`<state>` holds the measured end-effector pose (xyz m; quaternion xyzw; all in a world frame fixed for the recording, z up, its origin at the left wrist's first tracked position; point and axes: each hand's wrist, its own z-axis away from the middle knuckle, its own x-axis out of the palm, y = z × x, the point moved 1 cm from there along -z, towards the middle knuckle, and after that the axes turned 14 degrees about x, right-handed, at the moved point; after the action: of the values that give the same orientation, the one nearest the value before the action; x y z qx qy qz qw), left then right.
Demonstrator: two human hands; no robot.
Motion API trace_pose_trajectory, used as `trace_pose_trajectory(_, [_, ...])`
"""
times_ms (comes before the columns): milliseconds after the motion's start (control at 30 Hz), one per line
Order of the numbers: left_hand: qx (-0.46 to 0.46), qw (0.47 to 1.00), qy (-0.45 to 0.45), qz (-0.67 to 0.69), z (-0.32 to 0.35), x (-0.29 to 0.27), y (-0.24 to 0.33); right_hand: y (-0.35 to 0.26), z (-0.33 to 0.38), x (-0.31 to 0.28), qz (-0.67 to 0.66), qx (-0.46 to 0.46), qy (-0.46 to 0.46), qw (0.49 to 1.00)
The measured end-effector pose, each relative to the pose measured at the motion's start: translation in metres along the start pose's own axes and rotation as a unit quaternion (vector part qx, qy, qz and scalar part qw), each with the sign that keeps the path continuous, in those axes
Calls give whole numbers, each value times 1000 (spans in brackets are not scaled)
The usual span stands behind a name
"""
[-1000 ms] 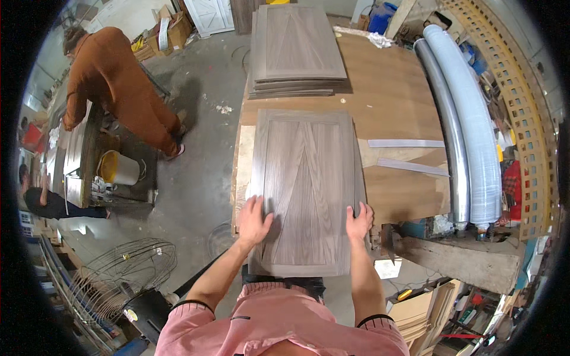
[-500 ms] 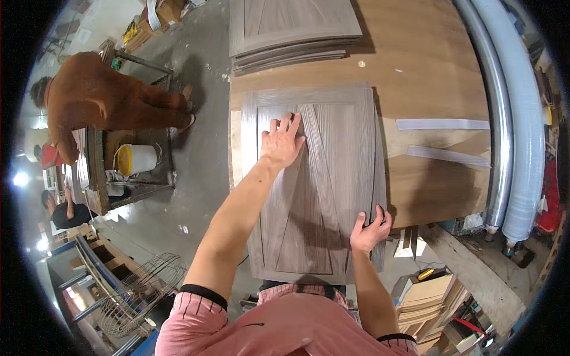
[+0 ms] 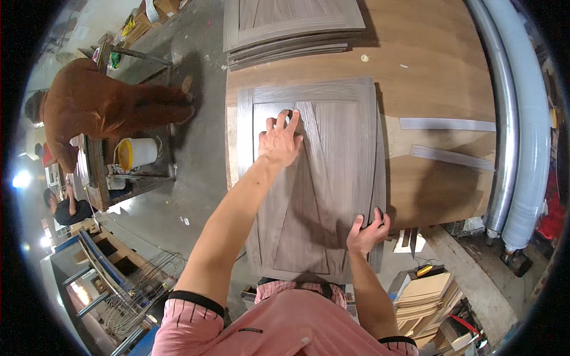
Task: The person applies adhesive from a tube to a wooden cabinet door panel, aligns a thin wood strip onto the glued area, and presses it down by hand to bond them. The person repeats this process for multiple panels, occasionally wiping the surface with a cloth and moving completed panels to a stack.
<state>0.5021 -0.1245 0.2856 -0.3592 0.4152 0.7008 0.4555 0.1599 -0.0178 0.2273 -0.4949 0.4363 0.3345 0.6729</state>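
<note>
1. The grey wood panel (image 3: 341,196) lies flat on the brown tabletop (image 3: 439,77), right in front of the person.
2. Its long side runs away from the person, from the waist toward the far pile of panels (image 3: 297,18). It is almost straight, with just a small lean.
3. The slanted lines on the panel come close together at the far end and spread apart near the person, like a tall tent pointing away.
4. The near end of the panel sticks out past the edge of the tabletop.
5. The left hand (image 3: 279,141) is on the far left part of the panel, palm down, with bent fingers spread apart. It hides some of the slanted lines.
6. The right hand (image 3: 368,233) is at the panel's right edge. Its thumb and fingers are apart, but I cannot tell if they pinch the edge.
7. Another grey board (image 3: 379,178) peeks out along the right side. The rest of it is covered.
8. The top of the picture cuts off the far pile, the silver roll (image 3: 504,118) and the pale blue roll (image 3: 530,130).
9. The wire fan (image 3: 142,296) at lower left is hard to make out.
</note>
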Motion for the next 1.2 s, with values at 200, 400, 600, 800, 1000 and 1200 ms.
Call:
trace_pose_trajectory(200, [14,1000,11,-3,10,3,-12,-5,4,-1,-9,-34,43,998])
trace_pose_trajectory(400, [81,961,201,172,79,55,-21,-4,4,4,-5,-41,22,999])
trace_pose_trajectory(600, [-139,881,431,138,324,153,-19,-2,7,10,20,-6,31,999])
trace_pose_trajectory(800, [-356,860,325,164,556,355,53,18,-2,25,-16,-64,62,996])
trace_pose_trajectory(1000, [-457,778,13,432,687,512,217,5,7,21,37,-32,55,997])
trace_pose_trajectory(1200, [-533,668,34,518,726,524,283,39,-64,35,11,-133,-38,990])
